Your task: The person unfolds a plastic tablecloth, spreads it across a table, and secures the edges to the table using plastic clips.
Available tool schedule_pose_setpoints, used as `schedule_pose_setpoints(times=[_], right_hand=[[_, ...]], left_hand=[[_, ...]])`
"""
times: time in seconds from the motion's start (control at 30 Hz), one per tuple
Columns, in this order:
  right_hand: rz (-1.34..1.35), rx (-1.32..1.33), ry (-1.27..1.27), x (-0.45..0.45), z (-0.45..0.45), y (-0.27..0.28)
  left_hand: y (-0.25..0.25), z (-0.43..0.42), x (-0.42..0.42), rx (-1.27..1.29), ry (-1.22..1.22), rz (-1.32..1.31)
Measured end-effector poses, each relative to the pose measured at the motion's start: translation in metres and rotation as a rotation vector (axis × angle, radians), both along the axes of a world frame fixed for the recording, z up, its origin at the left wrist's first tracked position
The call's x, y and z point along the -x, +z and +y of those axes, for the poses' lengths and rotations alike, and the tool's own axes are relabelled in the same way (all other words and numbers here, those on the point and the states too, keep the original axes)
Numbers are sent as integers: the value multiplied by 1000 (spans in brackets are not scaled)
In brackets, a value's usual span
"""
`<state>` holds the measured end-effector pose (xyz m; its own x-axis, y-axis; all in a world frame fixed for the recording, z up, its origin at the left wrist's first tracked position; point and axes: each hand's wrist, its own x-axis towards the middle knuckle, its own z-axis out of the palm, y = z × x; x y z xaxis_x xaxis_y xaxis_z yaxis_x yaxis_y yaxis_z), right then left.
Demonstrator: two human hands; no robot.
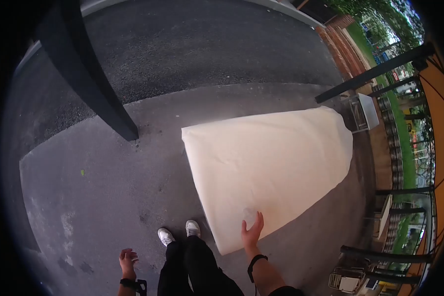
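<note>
A long table covered with a cream cloth (271,153) stands in front of me and to the right. Over its near end, my right hand (252,234) has its thumb and fingers on either side of a small, clear, rounded object (249,215). That object is pale and see-through against the cloth, so its exact kind cannot be made out. Away from the table, at the lower left, hangs my left hand (128,257). Its fingers are loosely bent and somewhat apart, with nothing visible in them. Each wrist wears a dark band.
A dark post (91,74) rises from the paving at the left. My white shoes (193,228) are beside the table's near left corner. Folded chairs (348,282) lean at the lower right; a small metal table (365,112) stands beyond the far end.
</note>
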<state>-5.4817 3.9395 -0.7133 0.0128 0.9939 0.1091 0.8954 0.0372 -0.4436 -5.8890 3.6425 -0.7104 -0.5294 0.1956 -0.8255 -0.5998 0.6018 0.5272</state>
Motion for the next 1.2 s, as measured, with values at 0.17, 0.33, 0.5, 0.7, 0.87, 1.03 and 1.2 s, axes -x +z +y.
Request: schedule_pose_setpoints(times=[0.17,0.33,0.5,0.7,0.87,1.03,1.2], right_hand=[[14,171,-422,-14,-66,-17],[310,320,-1033,7,-93,-42],[379,483,-1243,28,-102,-61],[917,434,-1308,57,-175,-84],[1030,269,-1653,90,-218,-127],[471,140,-1632,120,-140,-67],[342,-19,-1524,121,-123,-58]], left_hand=[[-35,120,54,26,-515,250],[11,320,15,-139,-1249,890],[-12,471,-30,-394,-1418,1200],[-55,543,-15,-201,-1394,1153],[-38,569,10,-146,-1623,954],[-47,581,7,-422,-1639,969],[-54,583,9,-598,-1595,975]])
